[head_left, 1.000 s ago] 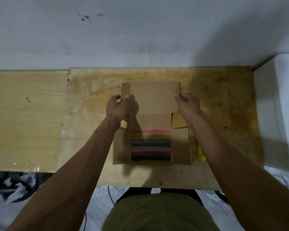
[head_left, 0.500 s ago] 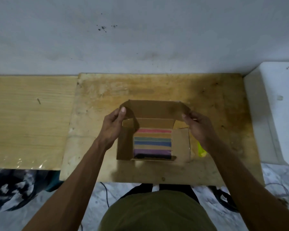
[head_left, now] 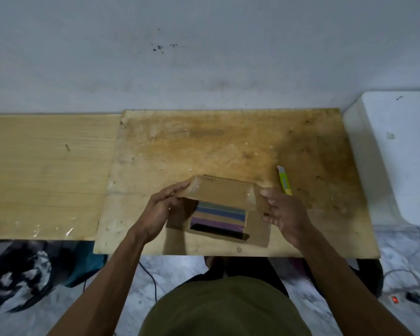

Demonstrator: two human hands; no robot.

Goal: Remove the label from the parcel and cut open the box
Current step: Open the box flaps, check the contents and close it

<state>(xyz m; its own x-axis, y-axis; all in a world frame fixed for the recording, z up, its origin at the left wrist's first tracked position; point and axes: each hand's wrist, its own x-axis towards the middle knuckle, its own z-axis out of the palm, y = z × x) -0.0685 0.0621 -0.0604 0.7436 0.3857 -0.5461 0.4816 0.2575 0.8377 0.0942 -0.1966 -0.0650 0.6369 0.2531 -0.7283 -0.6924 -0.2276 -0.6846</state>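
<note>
Fingers point(head_left: 180, 187) of the left hand point(head_left: 157, 209) pinch the lid flap's left corner; the right hand point(head_left: 285, 212) grips its right corner. Cardboard box point(head_left: 218, 214) sits near the counter's point(head_left: 228, 141) front edge, holding striped contents, partly hidden by the flap. Utility knife point(head_left: 284, 180) lies just beside it.

both forearms are bare from the bottom edge of the view to the wrists, with no sleeve, watch or band on them. the left hand point(head_left: 159, 209) and right hand point(head_left: 283, 213) wear no gloves or rings, and the nails look short. an olive-green garment point(head_left: 224, 309) covers the torso, plain and without print, with dark trousers point(head_left: 240, 266) just above it.
</note>
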